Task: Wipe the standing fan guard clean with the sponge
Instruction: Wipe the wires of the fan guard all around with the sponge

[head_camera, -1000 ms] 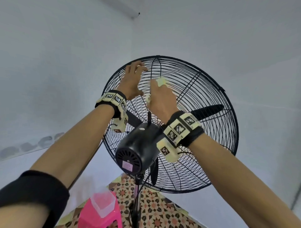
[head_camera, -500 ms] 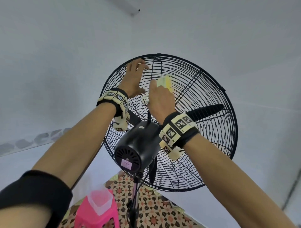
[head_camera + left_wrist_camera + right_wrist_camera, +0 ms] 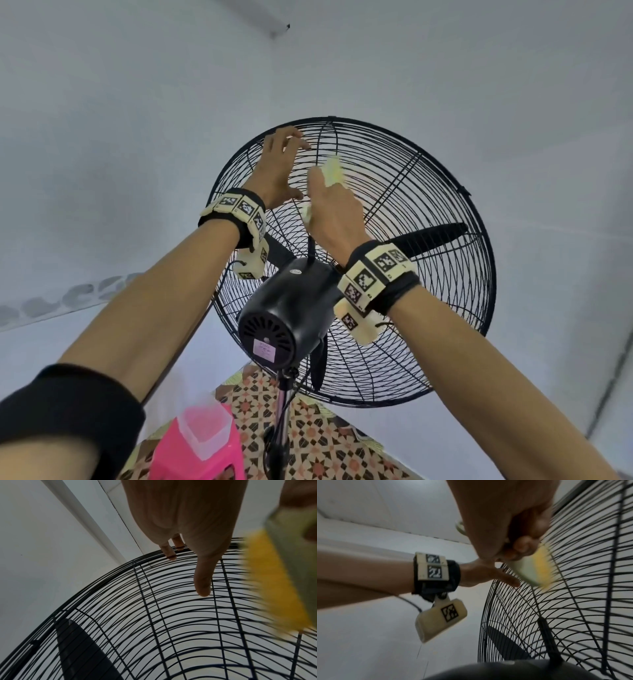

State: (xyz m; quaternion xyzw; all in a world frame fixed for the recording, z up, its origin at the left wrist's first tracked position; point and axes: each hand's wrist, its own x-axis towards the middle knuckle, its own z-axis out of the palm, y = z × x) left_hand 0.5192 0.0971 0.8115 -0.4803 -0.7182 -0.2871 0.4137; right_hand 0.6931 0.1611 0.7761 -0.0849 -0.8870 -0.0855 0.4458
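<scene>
The black wire fan guard fills the middle of the head view, seen from behind, with the black motor housing at its centre. My right hand grips a yellow and pale green sponge and holds its yellow face against the upper wires. In the left wrist view the sponge shows blurred at the right. My left hand rests with straight fingers on the top left of the guard rim, its thumb lying over the wires.
A black fan blade sits behind the wires. A pink plastic stool carrying a clear tub stands at the lower left beside the fan pole. The floor has patterned tiles. White walls surround the fan.
My right hand has slid the sponge upward along the guard wires. The left hand has stayed on the top left of the rim.
</scene>
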